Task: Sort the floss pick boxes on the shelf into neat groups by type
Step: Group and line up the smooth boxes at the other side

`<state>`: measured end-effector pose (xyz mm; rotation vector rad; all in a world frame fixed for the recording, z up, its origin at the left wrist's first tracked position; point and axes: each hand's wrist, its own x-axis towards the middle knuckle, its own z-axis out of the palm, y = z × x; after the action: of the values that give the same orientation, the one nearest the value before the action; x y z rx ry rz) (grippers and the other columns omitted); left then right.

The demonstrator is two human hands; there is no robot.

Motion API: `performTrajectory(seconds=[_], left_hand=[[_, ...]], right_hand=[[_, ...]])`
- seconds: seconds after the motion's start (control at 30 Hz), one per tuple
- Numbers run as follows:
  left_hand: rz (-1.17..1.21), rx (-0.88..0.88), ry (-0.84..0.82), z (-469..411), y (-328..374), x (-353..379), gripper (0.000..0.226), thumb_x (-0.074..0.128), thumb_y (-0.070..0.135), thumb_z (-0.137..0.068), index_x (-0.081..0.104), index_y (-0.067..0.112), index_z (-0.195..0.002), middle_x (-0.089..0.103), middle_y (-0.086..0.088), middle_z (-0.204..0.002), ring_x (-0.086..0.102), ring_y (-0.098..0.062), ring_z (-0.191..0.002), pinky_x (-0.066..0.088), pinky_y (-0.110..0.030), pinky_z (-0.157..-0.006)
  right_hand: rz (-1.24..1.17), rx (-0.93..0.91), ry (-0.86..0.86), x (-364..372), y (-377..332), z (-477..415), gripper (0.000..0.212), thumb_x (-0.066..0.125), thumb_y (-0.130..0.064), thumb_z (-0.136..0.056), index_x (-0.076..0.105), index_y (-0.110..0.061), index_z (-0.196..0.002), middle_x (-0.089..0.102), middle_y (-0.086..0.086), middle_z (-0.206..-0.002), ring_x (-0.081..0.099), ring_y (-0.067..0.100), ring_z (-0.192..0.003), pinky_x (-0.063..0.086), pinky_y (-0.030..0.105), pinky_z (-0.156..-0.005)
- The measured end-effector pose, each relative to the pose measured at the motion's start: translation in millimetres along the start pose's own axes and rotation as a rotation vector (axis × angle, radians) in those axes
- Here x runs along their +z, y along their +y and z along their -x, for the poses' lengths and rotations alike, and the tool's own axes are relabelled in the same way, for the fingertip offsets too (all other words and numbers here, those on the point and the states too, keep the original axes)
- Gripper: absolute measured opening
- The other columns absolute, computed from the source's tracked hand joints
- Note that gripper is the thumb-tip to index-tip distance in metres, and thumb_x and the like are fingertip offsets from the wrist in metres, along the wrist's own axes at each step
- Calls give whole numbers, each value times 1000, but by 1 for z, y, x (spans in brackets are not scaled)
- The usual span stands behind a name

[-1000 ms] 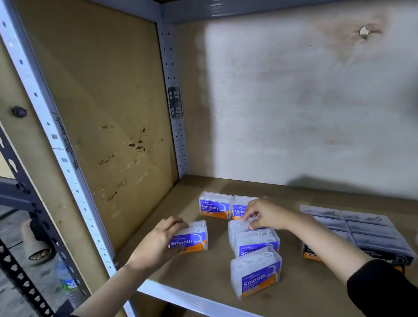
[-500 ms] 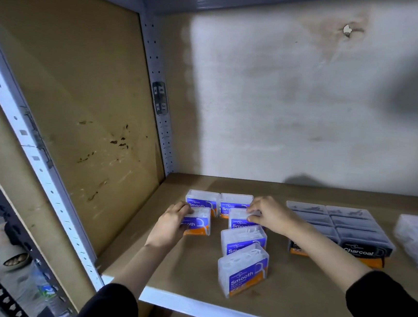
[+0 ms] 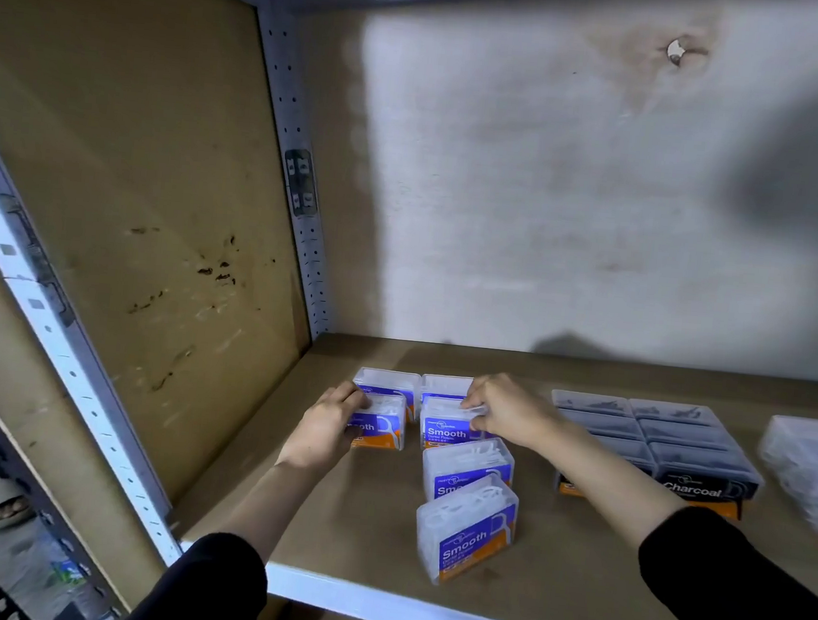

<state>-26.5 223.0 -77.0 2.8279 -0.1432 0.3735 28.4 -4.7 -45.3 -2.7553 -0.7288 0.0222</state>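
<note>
Several clear "Smooth" floss pick boxes with purple and orange labels sit on the brown shelf board. My left hand grips one Smooth box, pressed in front of a back-row box. My right hand holds the top of another Smooth box, just before the second back-row box. Two more Smooth boxes stand nearer the front edge, the nearest one turned askew. A neat block of dark "Charcoal" boxes lies to the right.
More clear boxes are stacked at the far right edge. A brown side panel closes the shelf on the left, a pale back wall behind. The white metal front rail runs below my arms.
My left hand slid its Smooth box back and to the right until it met the back row. My right hand pushed its box back too. The camera has shifted slightly.
</note>
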Motion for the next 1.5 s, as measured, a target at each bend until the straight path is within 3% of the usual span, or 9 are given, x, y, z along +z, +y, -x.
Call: performTrajectory(seconds=[0.27,0.67,1.2,1.4,1.5], left_hand=[[12,25,-28,-9,0,2,35,61,6,-85,56,6,-120,52,-6,-128,47,-23,-119,40,-28,-92],[21,34,-23,-18,4,7,36,59,5,-87,54,7,-122,51,-5,-130,45,-22,-122,38,-27,-95],[-9,53,-51,-21,3,5,39,58,7,-87,51,8,-125,48,-4,-134,43,-21,-122,38,-27,-95],[-38,120,-116,-20,2,-9,46,61,12,-87,49,12,-131,45,-3,-140,43,-20,-129,37,-25,-101],[-47,149,-121,-15,7,-19,44,60,13,-88,50,13,-131,45,-2,-140,44,-19,-128,39,-23,-99]], right_hand=[[-33,-4,31,6,-2,-6,36,60,-7,-86,60,-1,-122,58,11,-129,54,23,-118,39,21,-93],[-35,28,33,7,-6,-5,38,59,-13,-89,57,-1,-125,54,11,-133,53,22,-120,46,30,-98],[0,10,12,3,-9,-2,40,58,-15,-89,55,-4,-128,52,9,-136,51,20,-122,44,29,-99],[6,-10,3,-8,-11,1,36,61,-12,-87,60,-3,-121,57,9,-130,54,21,-116,44,26,-89],[-11,-32,2,-18,-13,9,32,61,-11,-86,63,-4,-118,61,8,-125,56,20,-111,38,21,-76]])
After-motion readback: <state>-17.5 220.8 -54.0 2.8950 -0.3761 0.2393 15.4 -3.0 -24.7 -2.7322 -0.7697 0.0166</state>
